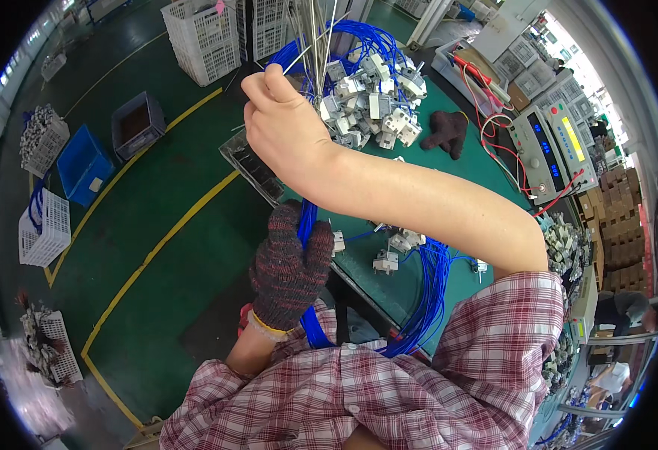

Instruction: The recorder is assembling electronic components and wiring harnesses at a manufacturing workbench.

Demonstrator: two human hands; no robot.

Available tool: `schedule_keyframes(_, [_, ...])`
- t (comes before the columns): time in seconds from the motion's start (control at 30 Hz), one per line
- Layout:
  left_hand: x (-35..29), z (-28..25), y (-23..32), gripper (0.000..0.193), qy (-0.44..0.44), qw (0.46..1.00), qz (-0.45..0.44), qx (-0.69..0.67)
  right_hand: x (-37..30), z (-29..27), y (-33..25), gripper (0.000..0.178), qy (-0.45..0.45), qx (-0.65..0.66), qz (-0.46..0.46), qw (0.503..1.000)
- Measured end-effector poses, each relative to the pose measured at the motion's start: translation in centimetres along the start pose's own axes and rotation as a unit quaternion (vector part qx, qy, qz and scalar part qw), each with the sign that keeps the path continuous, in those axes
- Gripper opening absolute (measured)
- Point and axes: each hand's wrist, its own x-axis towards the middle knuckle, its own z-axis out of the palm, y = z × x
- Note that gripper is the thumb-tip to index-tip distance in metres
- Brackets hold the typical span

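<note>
My left hand (290, 266), in a dark knitted glove, is closed around a bundle of blue wires (308, 223) close to my body. My bare right hand (285, 124) reaches across to the left, its fingers curled in. Whatever its fingertips hold is hidden behind the hand. Right beside it stands a sheaf of thin, silvery strands (315, 41). Just beyond my right wrist lies a heap of grey-white plastic components (378, 101) with blue wires (366, 34) trailing from it. More blue wires (430, 292) curve over the table under my right arm.
A spare dark glove (445, 133) lies on the green tabletop (438, 169). Beyond it are a bench instrument with lit displays (550, 150) and red leads (479, 112). White crates (201, 45) and a blue bin (83, 165) stand on the floor at left.
</note>
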Motion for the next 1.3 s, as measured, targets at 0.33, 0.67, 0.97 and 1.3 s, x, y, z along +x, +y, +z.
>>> schedule_keyframes(0.33, [0.7,-0.8,0.0,0.038,0.063,0.997,0.002,-0.053,-2.0,1.0,2.5,0.020,0.355,0.263,0.142,0.886])
schedule_keyframes(0.67, [1.1,-1.7,0.6,0.037,0.054,0.995,0.077,-0.035,-3.9,2.1,1.8,0.010,0.415,0.775,0.321,0.352])
schedule_keyframes(0.97, [0.3,-1.1,0.3,0.033,0.036,0.991,0.042,-0.123,-5.1,2.6,1.8,0.014,0.384,0.852,0.333,0.124])
schedule_keyframes(1.3, [0.1,-1.6,0.6,0.028,0.010,0.990,0.026,-0.140,-6.1,3.0,2.5,0.015,0.313,0.912,0.243,-0.109])
